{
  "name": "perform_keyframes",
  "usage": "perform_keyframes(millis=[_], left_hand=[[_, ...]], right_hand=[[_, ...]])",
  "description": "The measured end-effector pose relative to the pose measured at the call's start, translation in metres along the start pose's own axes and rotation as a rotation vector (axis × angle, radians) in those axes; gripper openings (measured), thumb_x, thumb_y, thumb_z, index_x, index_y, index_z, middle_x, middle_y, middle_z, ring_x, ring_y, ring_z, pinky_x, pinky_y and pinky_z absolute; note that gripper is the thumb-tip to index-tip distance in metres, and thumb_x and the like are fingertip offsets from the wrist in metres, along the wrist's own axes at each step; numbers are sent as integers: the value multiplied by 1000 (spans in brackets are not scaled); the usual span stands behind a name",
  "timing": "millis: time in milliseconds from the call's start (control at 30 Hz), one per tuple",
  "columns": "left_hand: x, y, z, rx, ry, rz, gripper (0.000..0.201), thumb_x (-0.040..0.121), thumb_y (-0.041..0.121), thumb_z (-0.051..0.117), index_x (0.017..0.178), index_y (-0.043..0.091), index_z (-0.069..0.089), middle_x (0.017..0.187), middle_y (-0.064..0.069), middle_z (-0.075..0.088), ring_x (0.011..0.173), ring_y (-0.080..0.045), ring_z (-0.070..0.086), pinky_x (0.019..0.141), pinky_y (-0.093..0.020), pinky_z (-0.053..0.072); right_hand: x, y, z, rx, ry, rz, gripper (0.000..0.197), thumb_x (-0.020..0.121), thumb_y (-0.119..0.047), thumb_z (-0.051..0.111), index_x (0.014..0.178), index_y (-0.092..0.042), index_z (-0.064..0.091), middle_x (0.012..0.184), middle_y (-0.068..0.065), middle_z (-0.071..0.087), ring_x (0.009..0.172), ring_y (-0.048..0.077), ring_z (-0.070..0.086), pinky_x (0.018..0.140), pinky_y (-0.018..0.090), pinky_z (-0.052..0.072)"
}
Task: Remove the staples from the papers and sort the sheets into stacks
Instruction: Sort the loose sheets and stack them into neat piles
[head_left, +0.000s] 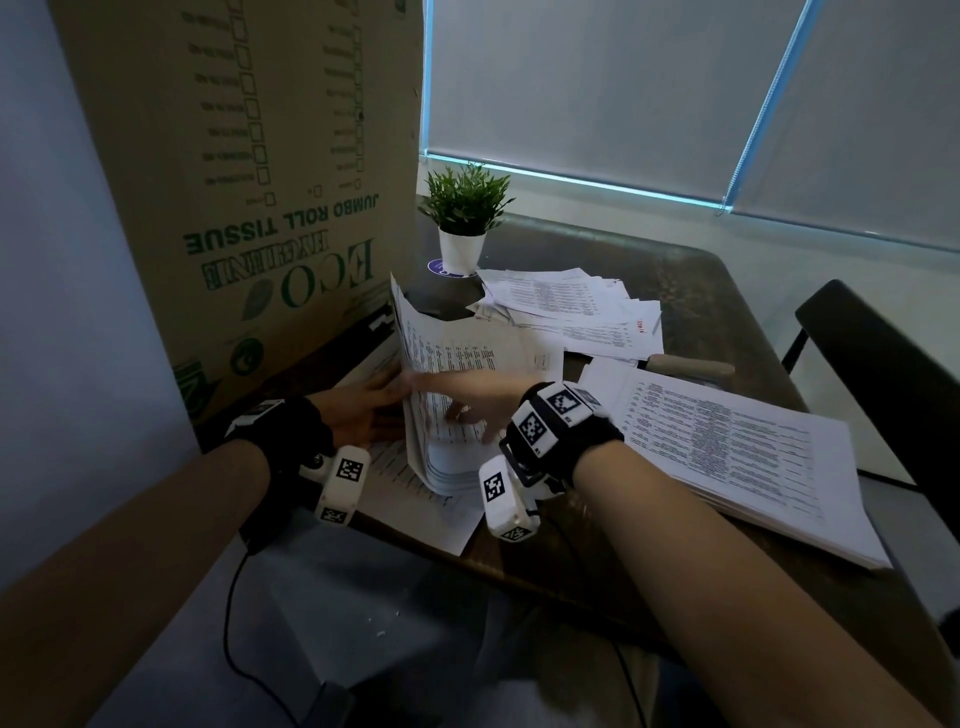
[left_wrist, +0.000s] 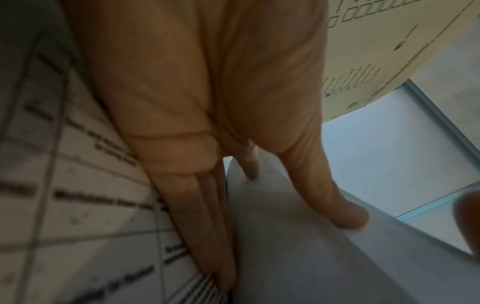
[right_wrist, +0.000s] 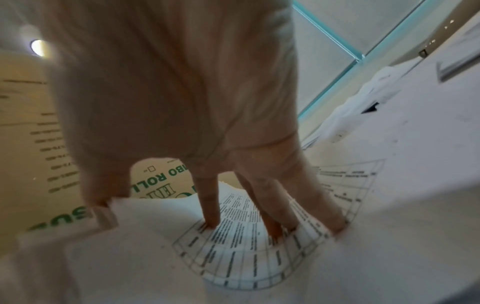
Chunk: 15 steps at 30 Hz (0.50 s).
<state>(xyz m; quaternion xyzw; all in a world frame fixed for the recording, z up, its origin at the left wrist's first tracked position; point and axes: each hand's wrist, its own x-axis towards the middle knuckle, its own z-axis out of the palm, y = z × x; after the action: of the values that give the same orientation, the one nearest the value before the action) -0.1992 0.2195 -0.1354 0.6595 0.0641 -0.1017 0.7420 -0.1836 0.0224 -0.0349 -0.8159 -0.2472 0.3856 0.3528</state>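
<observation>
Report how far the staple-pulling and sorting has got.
Looks done: a neat stack lies flat at the right, a looser pile beside the plant. In hand: the left hand and right hand hold a curled bundle half upright near the box. Left: this bundle and the sheets under it. No staples can be made out.

wall (head_left: 62, 218): pale blue | window blinds (head_left: 597, 88): drawn, glowing edges | table (head_left: 691, 280): dark wood | chair (head_left: 883, 353): black
</observation>
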Motion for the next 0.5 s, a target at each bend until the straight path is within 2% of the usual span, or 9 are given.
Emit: perform_keyframes(millis=[67,133,200,267,433,500], left_hand=[[0,0,0,7,-7,-6,99,54,47,85,139,38,35,115,0,68,107,-23,65,80,-33,56],[0,1,-1,11,-26,-9,93,50,48,88,129,48,39,115,2,68,108,-23,64,81,-34,56],[-1,1,-1,13,-39,-9,89,44,48,90,120,51,44,114,3,69,106,-22,65,79,-35,56],[-1,1,-1,-1,-49,-8,88,43,47,91,118,50,46,115,1,68,105,-24,66,78,-36,57],[-1,-1,-3,1,-48,-11,91,43,47,92,120,52,44,122,0,65,112,-25,62,87,-40,53],[1,-2,-4,-18,-44,-8,94,44,45,92,125,50,43,127,-1,62,115,-26,60,95,-44,49]], right_hand=[[0,1,0,16,21,-1,65,103,-41,41,156,-13,16,163,11,16,150,29,14,116,48,20],[2,4,-3,14,-6,5,57,104,-37,40,154,-15,23,162,11,18,150,29,14,116,48,19],[7,8,-6,38,-17,27,60,102,-41,46,153,-18,27,160,11,22,149,31,16,116,53,20],[11,13,-6,56,-14,48,65,98,-46,53,152,-19,30,160,10,25,148,32,20,116,57,22],[17,11,-5,48,48,21,61,99,-28,55,153,-15,29,158,9,27,146,28,25,108,42,30],[20,8,-4,-48,30,26,52,100,-25,52,148,-12,38,148,8,39,137,28,37,99,34,33]])
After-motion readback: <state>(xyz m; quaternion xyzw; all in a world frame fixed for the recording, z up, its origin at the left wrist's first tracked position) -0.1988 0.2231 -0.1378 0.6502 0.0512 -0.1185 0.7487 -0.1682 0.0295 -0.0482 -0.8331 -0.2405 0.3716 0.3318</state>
